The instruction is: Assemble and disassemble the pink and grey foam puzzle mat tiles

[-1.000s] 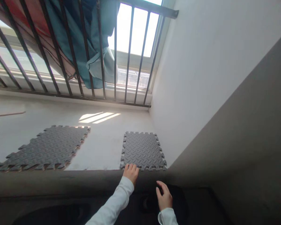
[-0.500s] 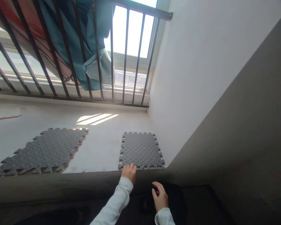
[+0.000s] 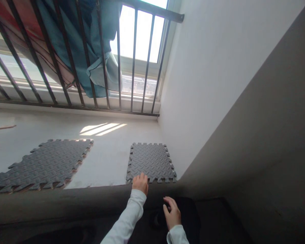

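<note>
A small grey foam mat (image 3: pixel 149 162) with jigsaw edges lies on the pale floor by the white wall. My left hand (image 3: pixel 140 183) rests on its near edge, fingers laid down on the foam. My right hand (image 3: pixel 171 212) hovers lower right in the shadow, over a dark rounded thing (image 3: pixel 186 217) that I cannot make out. Its fingers are loosely bent and apart, with nothing in them. Both arms wear white sleeves.
A larger grey foam mat (image 3: pixel 43 164) lies to the left. Black railing bars (image 3: pixel 104 67) stand before a bright window, with blue cloth (image 3: pixel 91 44) draped over them. A white wall (image 3: pixel 218 67) closes the right side. A dark ledge (image 3: pixel 53 200) crosses the foreground.
The view has drifted slightly, so everything sits a little further left. My right hand has curled a bit and edged left. My left hand stays on the small mat's near edge.
</note>
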{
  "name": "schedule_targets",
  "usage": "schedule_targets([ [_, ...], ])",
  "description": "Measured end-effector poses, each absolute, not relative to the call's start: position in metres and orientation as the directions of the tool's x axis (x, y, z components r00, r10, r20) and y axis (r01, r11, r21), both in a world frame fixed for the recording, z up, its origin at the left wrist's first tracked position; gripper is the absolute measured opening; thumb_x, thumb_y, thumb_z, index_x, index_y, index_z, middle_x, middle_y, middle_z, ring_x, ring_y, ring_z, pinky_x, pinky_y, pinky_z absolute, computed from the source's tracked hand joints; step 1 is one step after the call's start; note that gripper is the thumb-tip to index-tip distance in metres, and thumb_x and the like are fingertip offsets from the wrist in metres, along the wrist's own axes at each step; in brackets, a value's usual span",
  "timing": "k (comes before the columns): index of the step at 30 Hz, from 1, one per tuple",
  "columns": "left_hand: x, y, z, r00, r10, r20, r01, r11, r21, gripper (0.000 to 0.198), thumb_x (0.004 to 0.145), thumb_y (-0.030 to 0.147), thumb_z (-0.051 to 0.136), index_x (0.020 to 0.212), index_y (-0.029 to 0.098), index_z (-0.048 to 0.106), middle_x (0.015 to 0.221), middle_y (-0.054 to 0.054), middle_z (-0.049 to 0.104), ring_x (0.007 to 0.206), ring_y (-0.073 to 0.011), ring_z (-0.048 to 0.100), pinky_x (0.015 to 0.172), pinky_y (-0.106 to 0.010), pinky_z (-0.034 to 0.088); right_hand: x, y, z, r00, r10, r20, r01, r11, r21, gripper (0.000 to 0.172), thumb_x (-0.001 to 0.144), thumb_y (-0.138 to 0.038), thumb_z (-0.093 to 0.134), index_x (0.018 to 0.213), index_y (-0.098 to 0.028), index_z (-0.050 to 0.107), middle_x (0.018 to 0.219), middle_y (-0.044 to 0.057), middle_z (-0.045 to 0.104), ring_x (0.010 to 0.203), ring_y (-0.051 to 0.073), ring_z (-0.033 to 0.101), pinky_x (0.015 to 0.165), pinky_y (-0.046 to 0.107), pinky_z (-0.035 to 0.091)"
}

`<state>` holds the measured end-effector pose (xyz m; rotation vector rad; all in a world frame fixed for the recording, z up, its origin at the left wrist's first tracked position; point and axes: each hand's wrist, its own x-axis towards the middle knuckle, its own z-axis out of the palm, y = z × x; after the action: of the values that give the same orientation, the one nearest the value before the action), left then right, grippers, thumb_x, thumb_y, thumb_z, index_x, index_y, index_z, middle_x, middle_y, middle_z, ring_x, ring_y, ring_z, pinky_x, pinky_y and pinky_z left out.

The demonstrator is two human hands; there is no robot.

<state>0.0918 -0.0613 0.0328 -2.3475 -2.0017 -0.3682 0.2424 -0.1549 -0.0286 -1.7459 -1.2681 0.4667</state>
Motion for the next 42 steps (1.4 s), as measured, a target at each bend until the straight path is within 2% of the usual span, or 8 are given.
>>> schedule_targets([
  [8, 0.026, -0.09, 0.03, -0.009, 0.922, 0.387, 0.988, -0.051, 0.145, 0.012, 0.072, 0.017, 0.046, 0.074, 0.02, 0.058, 0.083, -0.004, 0.056, 0.079, -0.0185, 0.049, 0.071, -0.032, 0.032, 0.25, -0.165, -0.033, 0.324, 0.94, 0.109, 0.546, -0.092, -0.832, 0.028, 0.065, -0.03, 0.048, 0.081, -0.02, 0.068, 0.092, 0.009, 0.065, 0.086, 0.02, 0.061, 0.065, 0.026, 0.052],
  [13, -0.017, -0.108, 0.018, -0.164, 0.94, 0.299, 0.98, 0.121, 0.156, 0.014, 0.073, 0.019, 0.044, 0.074, 0.02, 0.058, 0.083, -0.003, 0.056, 0.08, -0.0172, 0.049, 0.069, -0.03, 0.033, 0.238, -0.17, -0.036, 0.362, 0.922, 0.138, 0.553, -0.093, -0.828, 0.027, 0.065, -0.03, 0.046, 0.078, -0.019, 0.067, 0.09, 0.009, 0.065, 0.085, 0.02, 0.061, 0.068, 0.027, 0.052],
  [16, -0.025, -0.118, 0.014, -0.216, 0.945, 0.247, 0.966, 0.171, 0.192, 0.016, 0.071, 0.016, 0.044, 0.077, 0.021, 0.059, 0.087, -0.003, 0.058, 0.088, -0.0182, 0.05, 0.073, -0.03, 0.034, 0.23, -0.172, -0.039, 0.385, 0.911, 0.15, 0.543, -0.093, -0.834, 0.028, 0.066, -0.03, 0.045, 0.08, -0.019, 0.067, 0.092, 0.008, 0.064, 0.086, 0.02, 0.06, 0.069, 0.027, 0.051],
  [20, -0.015, -0.126, 0.012, -0.173, 0.953, 0.247, 0.963, 0.111, 0.246, 0.024, 0.069, 0.017, 0.047, 0.089, 0.022, 0.06, 0.097, -0.004, 0.06, 0.098, -0.0194, 0.048, 0.081, -0.033, 0.033, 0.229, -0.17, -0.042, 0.375, 0.918, 0.131, 0.517, -0.09, -0.851, 0.029, 0.065, -0.032, 0.045, 0.079, -0.02, 0.067, 0.09, 0.008, 0.065, 0.083, 0.019, 0.06, 0.066, 0.026, 0.052],
  [23, -0.006, -0.127, 0.012, -0.142, 0.967, 0.211, 0.971, 0.094, 0.221, 0.024, 0.071, 0.021, 0.049, 0.092, 0.024, 0.061, 0.1, -0.005, 0.06, 0.102, -0.0218, 0.046, 0.08, -0.035, 0.035, 0.234, -0.169, -0.044, 0.35, 0.93, 0.107, 0.504, -0.091, -0.859, 0.029, 0.063, -0.035, 0.048, 0.077, -0.02, 0.068, 0.088, 0.008, 0.065, 0.081, 0.02, 0.061, 0.063, 0.026, 0.052],
  [30, -0.001, -0.114, 0.013, -0.105, 0.991, 0.079, 0.987, 0.094, 0.129, 0.013, 0.074, 0.024, 0.051, 0.08, 0.021, 0.063, 0.093, -0.008, 0.06, 0.098, -0.0251, 0.046, 0.075, -0.038, 0.035, 0.238, -0.174, -0.048, 0.372, 0.923, 0.093, 0.489, -0.11, -0.865, 0.03, 0.063, -0.039, 0.049, 0.078, -0.02, 0.067, 0.089, 0.008, 0.066, 0.08, 0.02, 0.061, 0.066, 0.027, 0.052],
  [36, -0.013, -0.099, 0.032, -0.002, 0.981, 0.193, 0.994, -0.02, 0.109, 0.008, 0.073, 0.02, 0.051, 0.075, 0.023, 0.059, 0.089, -0.006, 0.057, 0.095, -0.0249, 0.047, 0.075, -0.039, 0.034, 0.245, -0.176, -0.057, 0.383, 0.921, 0.068, 0.497, -0.143, -0.856, 0.034, 0.065, -0.044, 0.046, 0.079, -0.02, 0.066, 0.091, 0.008, 0.065, 0.082, 0.02, 0.06, 0.067, 0.027, 0.052],
  [42, -0.057, -0.068, 0.083, 0.095, 0.931, 0.352, 0.987, -0.134, 0.088, 0.007, 0.076, 0.02, 0.048, 0.076, 0.021, 0.055, 0.088, -0.006, 0.055, 0.095, -0.0234, 0.046, 0.075, -0.035, 0.032, 0.248, -0.176, -0.065, 0.366, 0.93, 0.042, 0.481, -0.151, -0.864, 0.038, 0.063, -0.049, 0.046, 0.079, -0.02, 0.065, 0.091, 0.008, 0.065, 0.081, 0.021, 0.061, 0.065, 0.026, 0.053],
])
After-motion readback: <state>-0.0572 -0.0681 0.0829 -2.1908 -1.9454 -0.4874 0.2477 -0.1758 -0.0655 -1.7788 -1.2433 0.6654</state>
